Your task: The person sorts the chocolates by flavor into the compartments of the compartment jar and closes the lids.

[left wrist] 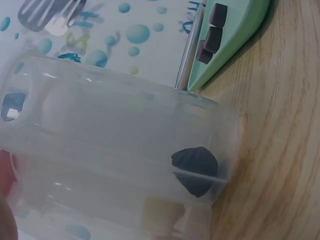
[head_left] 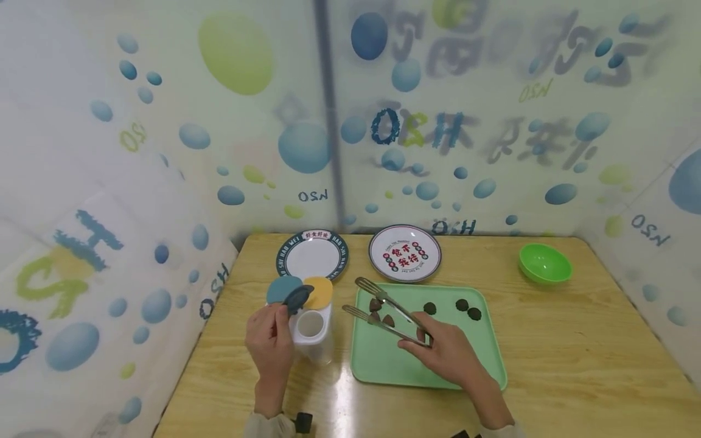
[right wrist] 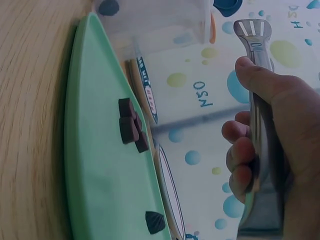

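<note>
My left hand (head_left: 271, 344) pinches the dark blue lid (head_left: 298, 298), raised above the round opening of a clear container (head_left: 317, 350). Blue (head_left: 280, 288) and yellow (head_left: 320, 293) lids cover its other compartments. Through the wall in the left wrist view, a dark ridged piece (left wrist: 197, 170) lies at the bottom, with a tan piece (left wrist: 161, 217) in the neighbouring compartment. My right hand (head_left: 451, 353) grips metal tongs (head_left: 402, 312), their arms apart over the green tray (head_left: 383, 368), nothing between the tips. Brown pieces (head_left: 388, 320) and dark round pieces (head_left: 429, 308) lie on the tray.
Behind the container stands a plate with a dark green rim (head_left: 312, 255). Right of it is a white plate with red writing (head_left: 405, 252). A bright green bowl (head_left: 544, 263) sits at the far right of the wooden table (head_left: 580, 365). Patterned curtains surround the table.
</note>
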`<state>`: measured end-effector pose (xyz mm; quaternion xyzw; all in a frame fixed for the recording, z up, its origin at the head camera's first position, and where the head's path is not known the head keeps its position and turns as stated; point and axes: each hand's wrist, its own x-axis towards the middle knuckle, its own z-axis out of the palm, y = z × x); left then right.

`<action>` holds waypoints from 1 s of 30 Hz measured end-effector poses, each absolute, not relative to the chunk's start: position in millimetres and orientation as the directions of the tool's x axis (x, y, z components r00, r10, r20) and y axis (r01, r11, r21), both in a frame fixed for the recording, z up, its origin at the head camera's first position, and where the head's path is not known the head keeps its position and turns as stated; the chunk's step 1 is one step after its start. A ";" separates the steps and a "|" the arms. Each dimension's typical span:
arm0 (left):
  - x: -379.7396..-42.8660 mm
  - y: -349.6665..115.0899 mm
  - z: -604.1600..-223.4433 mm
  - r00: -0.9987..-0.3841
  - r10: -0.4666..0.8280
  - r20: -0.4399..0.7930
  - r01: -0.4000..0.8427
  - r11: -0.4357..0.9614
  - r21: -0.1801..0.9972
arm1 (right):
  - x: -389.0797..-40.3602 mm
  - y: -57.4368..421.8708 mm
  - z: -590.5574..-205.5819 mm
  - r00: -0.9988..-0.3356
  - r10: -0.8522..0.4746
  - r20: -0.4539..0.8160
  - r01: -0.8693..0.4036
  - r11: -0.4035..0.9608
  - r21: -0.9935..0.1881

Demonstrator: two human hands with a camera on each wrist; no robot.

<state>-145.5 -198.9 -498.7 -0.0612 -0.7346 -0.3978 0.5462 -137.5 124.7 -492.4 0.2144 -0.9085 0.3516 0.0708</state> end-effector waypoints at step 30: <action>-146.1 -199.6 -498.9 -0.386 -0.341 0.857 0.519 0.688 0.507 | -118.0 196.0 -518.6 -0.996 -0.063 0.055 -0.083 0.842 -0.533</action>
